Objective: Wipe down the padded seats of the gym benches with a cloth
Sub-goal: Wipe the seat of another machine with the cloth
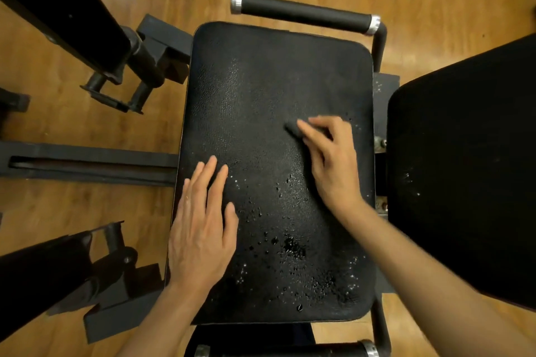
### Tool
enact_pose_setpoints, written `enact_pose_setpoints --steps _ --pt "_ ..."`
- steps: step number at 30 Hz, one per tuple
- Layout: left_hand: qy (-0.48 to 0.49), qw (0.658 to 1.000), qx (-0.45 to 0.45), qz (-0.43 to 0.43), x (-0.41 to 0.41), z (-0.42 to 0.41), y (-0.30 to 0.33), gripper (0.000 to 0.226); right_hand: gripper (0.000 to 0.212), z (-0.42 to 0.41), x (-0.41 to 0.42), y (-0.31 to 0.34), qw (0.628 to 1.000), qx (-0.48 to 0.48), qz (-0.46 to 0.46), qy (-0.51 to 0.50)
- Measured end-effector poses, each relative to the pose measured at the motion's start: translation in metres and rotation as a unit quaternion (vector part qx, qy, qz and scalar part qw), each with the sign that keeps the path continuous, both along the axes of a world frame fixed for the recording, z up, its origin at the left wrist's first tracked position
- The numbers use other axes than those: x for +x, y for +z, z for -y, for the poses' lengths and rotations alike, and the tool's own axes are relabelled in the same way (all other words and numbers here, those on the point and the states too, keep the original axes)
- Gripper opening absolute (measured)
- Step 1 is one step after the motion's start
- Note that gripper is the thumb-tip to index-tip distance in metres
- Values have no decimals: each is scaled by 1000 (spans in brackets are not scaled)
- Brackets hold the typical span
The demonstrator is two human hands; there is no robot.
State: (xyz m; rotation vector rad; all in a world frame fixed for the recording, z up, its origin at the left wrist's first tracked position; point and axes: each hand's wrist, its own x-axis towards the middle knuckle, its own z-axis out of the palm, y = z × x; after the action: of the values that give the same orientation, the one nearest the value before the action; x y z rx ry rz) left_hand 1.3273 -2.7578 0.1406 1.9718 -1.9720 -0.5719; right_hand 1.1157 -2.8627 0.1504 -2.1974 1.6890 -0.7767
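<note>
Left hand flat at seat edge, right hand pinching cloth

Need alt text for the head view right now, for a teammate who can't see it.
Seen from above, the right hand holds a dark cloth against a black padded seat dotted with droplets. The left hand lies flat on the seat's left edge; another pad sits to the right.

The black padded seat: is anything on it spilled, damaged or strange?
Yes. Liquid droplets lie scattered over the near half of the padded seat, not yet wiped. The far half looks dry. No tear shows. The right hand holds a dark cloth there.
</note>
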Motion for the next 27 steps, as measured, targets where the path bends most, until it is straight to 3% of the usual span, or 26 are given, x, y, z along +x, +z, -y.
enact_pose_setpoints --steps 4,6,10,15,21,27 --pt "7 1000 1 -1 -2 2 0 55 28 91 -5 0 993 -20 -6 -118" --pt "5 1000 4 7 -2 0 -2 55 29 72 -4 -3 989 -10 6 -150" --pt "9 1000 10 7 -1 1 1 55 33 -14 -16 3 992 22 21 -120" --pt "6 1000 20 15 -2 3 2 56 33 90 -21 -1 980 -5 23 -199" --pt "9 999 36 21 -3 3 4 56 46 -30 -25 7 979 50 22 -196" --pt "17 999 36 25 -4 4 3 57 39 72 -31 -4 973 21 19 -230"
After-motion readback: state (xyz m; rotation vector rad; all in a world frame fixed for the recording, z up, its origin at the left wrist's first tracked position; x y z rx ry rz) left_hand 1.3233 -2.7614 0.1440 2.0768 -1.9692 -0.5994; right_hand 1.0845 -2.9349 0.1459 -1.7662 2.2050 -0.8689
